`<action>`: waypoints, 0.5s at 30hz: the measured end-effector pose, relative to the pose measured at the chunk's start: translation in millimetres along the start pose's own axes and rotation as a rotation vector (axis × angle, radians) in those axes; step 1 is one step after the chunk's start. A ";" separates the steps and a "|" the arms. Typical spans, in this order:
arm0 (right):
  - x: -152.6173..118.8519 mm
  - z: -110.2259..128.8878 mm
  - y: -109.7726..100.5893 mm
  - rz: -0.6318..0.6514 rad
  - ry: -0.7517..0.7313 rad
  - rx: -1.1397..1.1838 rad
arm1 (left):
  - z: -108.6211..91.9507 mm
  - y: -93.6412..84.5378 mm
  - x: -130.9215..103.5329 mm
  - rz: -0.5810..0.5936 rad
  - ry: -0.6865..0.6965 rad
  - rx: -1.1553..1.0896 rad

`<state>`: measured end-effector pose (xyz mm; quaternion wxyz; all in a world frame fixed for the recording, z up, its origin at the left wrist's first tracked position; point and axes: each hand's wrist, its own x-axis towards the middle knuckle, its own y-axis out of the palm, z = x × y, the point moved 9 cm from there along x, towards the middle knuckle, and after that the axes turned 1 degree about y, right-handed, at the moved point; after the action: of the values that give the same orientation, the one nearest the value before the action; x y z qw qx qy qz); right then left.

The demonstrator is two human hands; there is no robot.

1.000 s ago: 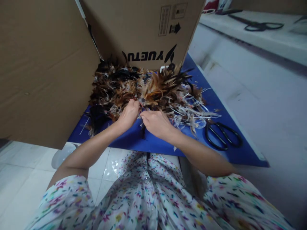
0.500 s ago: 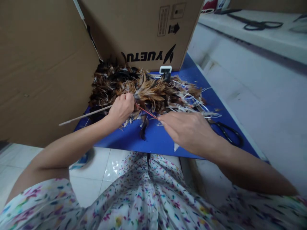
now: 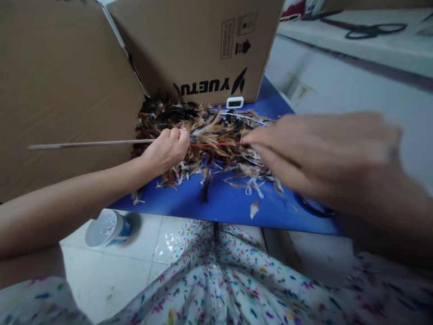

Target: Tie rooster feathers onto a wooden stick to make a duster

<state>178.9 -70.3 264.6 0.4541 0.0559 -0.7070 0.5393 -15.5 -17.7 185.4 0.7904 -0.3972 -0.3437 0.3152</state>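
My left hand is closed around a thin pale stick, which now lies nearly level and juts out to the left. Brown and tan feathers fan out from the stick's other end, just right of that fist. A red string runs taut from there to my right hand, whose thumb and forefinger pinch it; this hand is blurred by motion. Behind and beneath lies a heap of dark and brown feathers on the blue tabletop.
A large cardboard box stands at the back, with a cardboard panel on the left. Nearby are a small white digital display and scissors handles. More scissors lie on the right ledge. A bucket stands on the floor.
My right hand has moved right, up and closer to the camera, drawing out a longer stretch of string. The stick has swung toward level, with more of it showing at left.
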 end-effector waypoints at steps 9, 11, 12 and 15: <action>84.0 -94.0 32.5 -0.117 0.075 0.303 | -16.0 -17.0 -5.2 0.000 0.182 0.025; 99.2 -107.7 54.3 -0.127 0.059 0.351 | -21.8 -20.6 -6.2 0.012 0.239 0.024; 105.0 -113.1 67.5 -0.110 0.061 0.379 | -23.8 -22.1 -6.6 0.018 0.261 0.023; 112.5 -124.3 108.9 -0.030 0.118 0.499 | -25.5 -24.1 -6.9 0.026 0.286 0.017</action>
<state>124.0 121.9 266.9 0.4749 0.1452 -0.5231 0.6926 6.3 -45.2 192.3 0.8306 -0.4357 -0.2194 0.2687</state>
